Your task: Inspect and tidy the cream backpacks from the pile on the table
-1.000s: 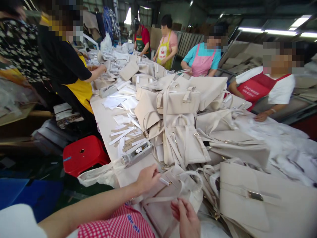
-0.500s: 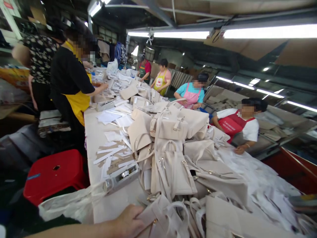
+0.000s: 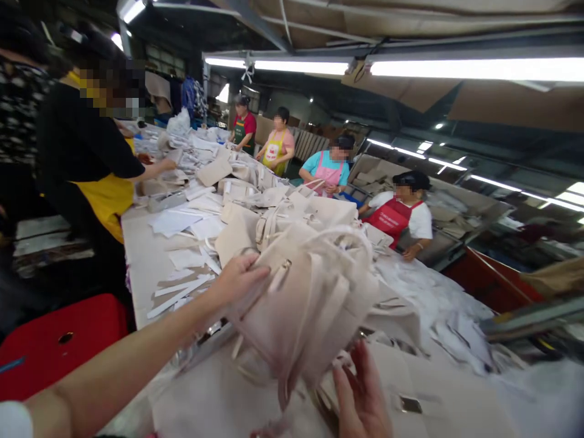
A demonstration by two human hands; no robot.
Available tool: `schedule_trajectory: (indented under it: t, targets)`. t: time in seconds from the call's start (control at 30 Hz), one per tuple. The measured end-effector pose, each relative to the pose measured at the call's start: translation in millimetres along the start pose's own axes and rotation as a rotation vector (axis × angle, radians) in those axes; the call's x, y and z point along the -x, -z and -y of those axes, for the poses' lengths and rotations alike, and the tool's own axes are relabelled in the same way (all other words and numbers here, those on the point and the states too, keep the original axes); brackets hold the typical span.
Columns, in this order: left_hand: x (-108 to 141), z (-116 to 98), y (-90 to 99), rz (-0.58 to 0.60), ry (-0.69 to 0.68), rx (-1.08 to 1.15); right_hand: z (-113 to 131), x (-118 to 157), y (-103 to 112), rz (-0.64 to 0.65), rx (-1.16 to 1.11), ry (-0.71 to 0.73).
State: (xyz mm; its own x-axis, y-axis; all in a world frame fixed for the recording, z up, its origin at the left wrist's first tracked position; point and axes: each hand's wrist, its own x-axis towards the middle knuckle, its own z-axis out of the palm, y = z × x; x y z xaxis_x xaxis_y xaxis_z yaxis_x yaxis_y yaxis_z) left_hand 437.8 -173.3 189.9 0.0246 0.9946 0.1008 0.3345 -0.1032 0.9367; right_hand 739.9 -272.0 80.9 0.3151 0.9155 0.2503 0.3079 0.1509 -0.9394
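Note:
My left hand [image 3: 239, 280] is closed on the upper left edge of a beige handbag [image 3: 278, 319], thumb on top, holding it up over the table. The bag hangs tilted, with loose straps and a small metal fitting on it, blurred by motion. Below its lower right side is my right hand [image 3: 362, 398], thumb and fingers apart. Whether it touches the bag I cannot tell. Another beige bag [image 3: 438, 389] with a metal clasp lies flat to the right of that hand.
More beige bags [image 3: 237, 234] heap along the table [image 3: 137, 243], with white paper strips [image 3: 187, 292] at left. White wrapping sheets [image 3: 438, 310] cover the right side. A red stool [image 3: 91, 328] stands at lower left. Several co-workers line both sides, one in a red apron [image 3: 387, 220].
My left hand has lifted the handbag from the pile, up and toward the middle. My right hand has come into view at the bottom. The whole view has shifted rightward.

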Motion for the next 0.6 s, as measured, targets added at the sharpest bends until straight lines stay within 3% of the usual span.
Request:
schedule_trajectory:
  t: [0.07,0.1,0.13,0.2,0.3,0.37,0.47,0.6]
  targets:
    - [-49.1,4.3,-5.5,0.0,-0.018,-0.167,2.6,2.3,-6.8,0.103,0.136,0.067]
    - [-68.6,12.3,-13.0,-0.072,-0.024,-0.297,-0.5,5.1,-14.2,0.175,0.195,0.113]
    - [-83.3,23.6,-23.7,-0.165,-0.063,-0.408,-7.0,9.7,-24.1,0.246,0.236,0.147]
    - [-98.0,53.0,-52.5,-0.211,-0.206,-0.615,-29.1,23.4,-48.5,0.346,0.265,0.156]
    - [-94.6,98.9,-99.7,-0.006,-0.352,-0.847,-69.6,46.4,-82.6,0.358,0.224,0.096]
    - [-89.0,120.0,-122.3,0.113,-0.304,-0.911,-88.2,56.4,-93.0,0.346,0.19,0.061]
    - [-88.1,132.7,-135.6,0.17,-0.241,-0.925,-96.7,63.0,-81.1,0.298,0.132,-0.041]
    - [-91.5,133.9,-127.7,0.177,-0.293,-0.919,-97.1,72.5,-26.2,0.095,-0.061,-0.45]
